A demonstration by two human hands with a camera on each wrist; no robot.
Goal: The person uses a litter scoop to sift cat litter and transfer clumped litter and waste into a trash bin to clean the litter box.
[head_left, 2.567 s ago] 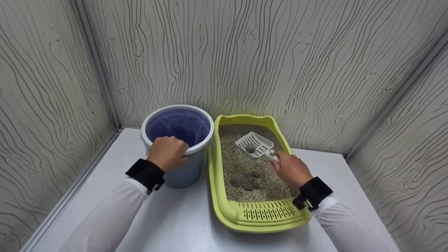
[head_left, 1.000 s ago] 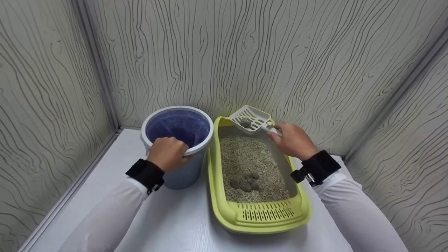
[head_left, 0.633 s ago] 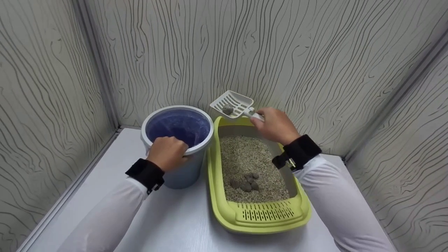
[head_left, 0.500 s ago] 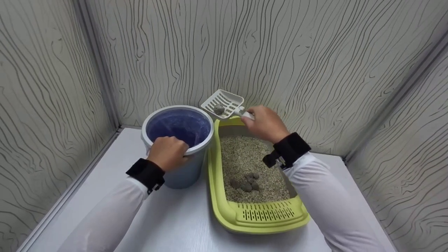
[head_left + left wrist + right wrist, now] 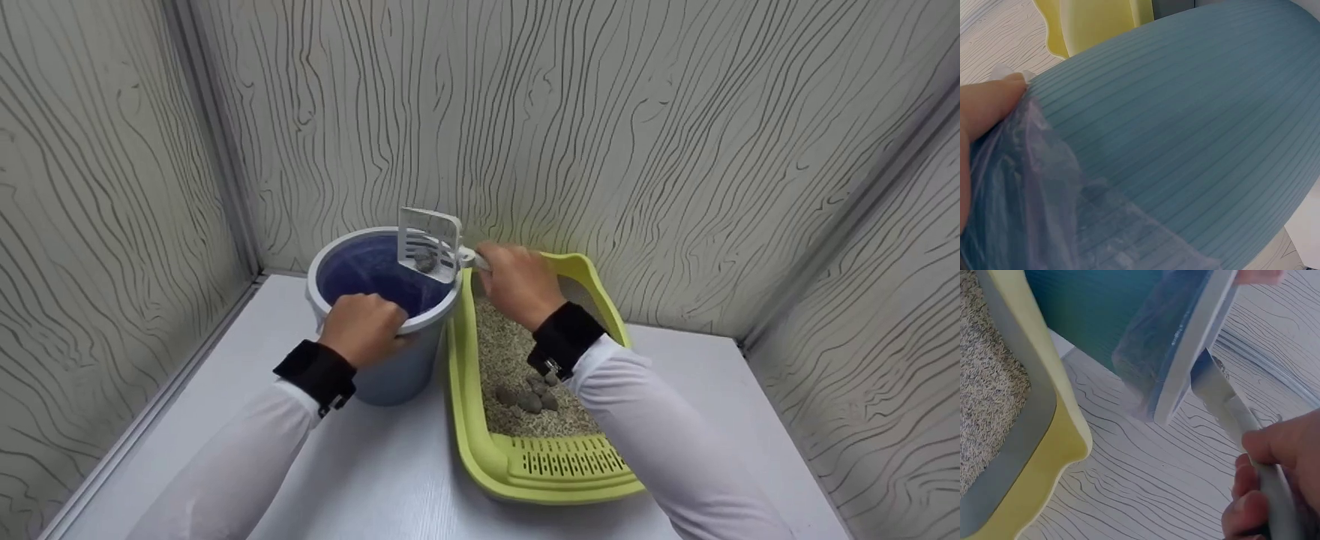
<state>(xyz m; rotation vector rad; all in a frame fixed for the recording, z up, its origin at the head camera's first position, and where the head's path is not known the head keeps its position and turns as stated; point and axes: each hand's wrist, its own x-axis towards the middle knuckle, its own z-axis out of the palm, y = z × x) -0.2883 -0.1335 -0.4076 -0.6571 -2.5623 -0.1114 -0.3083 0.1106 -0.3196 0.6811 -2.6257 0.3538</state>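
My right hand [image 5: 521, 283] grips the handle of a white slotted litter scoop [image 5: 430, 221]. The scoop is tilted over the right side of the bin's mouth, and a grey clump [image 5: 424, 259] sits in it. My left hand [image 5: 363, 330] grips the near rim of the blue-grey trash bin [image 5: 397, 375], thumb outside. A thin purple bag [image 5: 1044, 163] lines the bin and hangs over its outer wall in the left wrist view. In the right wrist view the scoop [image 5: 1221, 391] overlaps the bin's white rim [image 5: 1190, 354], and curled fingers [image 5: 1249, 506] hold its handle.
A yellow-green litter box [image 5: 469, 405] stands right beside the bin, partly under my right forearm. Several grey clumps [image 5: 529, 401] lie on its litter [image 5: 499, 337]. The white table [image 5: 360, 480] meets wood-grain panels [image 5: 525, 112] behind and at both sides.
My right hand has lifted the scoop with its clump from the litter box, carried it left over the bin and tilted it. The left hand keeps its place on the rim.
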